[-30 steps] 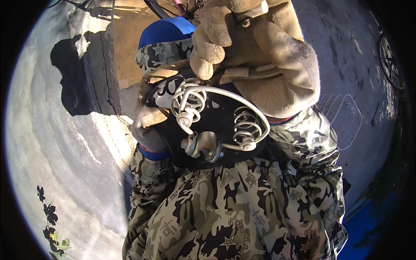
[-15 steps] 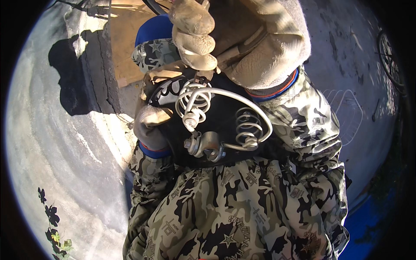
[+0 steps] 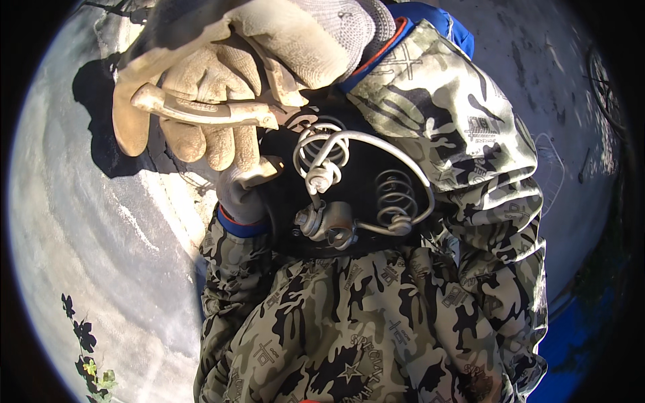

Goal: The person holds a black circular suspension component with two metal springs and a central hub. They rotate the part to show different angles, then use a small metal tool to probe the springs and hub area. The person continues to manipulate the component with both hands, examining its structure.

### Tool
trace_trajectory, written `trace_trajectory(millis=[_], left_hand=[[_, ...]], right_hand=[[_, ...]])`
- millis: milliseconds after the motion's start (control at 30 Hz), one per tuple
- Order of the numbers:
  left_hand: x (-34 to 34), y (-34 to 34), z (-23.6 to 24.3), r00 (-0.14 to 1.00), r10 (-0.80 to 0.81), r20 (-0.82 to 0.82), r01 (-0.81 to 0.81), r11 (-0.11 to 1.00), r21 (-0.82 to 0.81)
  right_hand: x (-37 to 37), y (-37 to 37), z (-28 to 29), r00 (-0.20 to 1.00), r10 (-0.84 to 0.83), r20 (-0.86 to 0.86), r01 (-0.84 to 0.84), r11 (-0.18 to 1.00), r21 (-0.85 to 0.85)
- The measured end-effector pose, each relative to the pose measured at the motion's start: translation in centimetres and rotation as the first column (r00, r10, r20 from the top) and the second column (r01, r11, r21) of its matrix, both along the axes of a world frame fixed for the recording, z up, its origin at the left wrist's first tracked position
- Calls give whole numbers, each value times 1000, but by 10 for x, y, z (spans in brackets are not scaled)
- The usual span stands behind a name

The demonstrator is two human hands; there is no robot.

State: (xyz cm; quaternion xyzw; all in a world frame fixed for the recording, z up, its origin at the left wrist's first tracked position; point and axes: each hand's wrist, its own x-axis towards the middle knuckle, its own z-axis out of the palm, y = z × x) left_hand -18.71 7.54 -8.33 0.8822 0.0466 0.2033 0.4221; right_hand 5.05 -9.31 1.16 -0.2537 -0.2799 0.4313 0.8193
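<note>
An upturned black bicycle saddle [image 3: 366,154] rests against my camouflage-clad front, with white coil springs [image 3: 393,198], a curved rail and a metal seat clamp [image 3: 339,232]. My gloved left hand [image 3: 238,191] grips the saddle's left side, partly hidden by my right hand. Across the upper left, my gloved right hand [image 3: 208,80] has its fingers closed round a long metal tool [image 3: 201,111], apparently a wrench, whose far end is near the upper spring. I cannot tell whether that end touches a fastener.
Concrete ground [image 3: 94,221] surrounds me. A vine [image 3: 87,363] grows at lower left. Part of a bicycle wheel [image 3: 598,84] shows at the right rim, a thin white wire frame [image 3: 547,174] below it. A blue surface [image 3: 574,336] lies at lower right.
My right hand and the tool have swung far to the left, with the right sleeve coming further into view. The saddle has shifted slightly right.
</note>
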Motion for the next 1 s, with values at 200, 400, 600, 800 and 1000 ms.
trace_trajectory(millis=[200, 400, 600, 800, 1000], left_hand=[[6, 1, 3, 998, -56, 14, 57, 987, -153], [21, 3, 5, 981, -132, 143, 143, 988, -66], [22, 0, -1, 978, -138, 154, 156, 981, -117], [28, -2, -2, 977, -141, 161, 163, 978, -130], [26, -3, 0, 975, -138, 176, 162, 978, -130]], right_hand=[[4, 10, -2, 999, 45, 24, -45, 999, -10], [4, 16, 0, 996, 83, 12, -83, 997, 3], [2, 6, 9, 996, 65, -58, -65, 998, 15], [4, 3, 16, 996, 58, -67, -56, 998, 27], [2, 13, 14, 985, 133, -106, -133, 991, 10]])
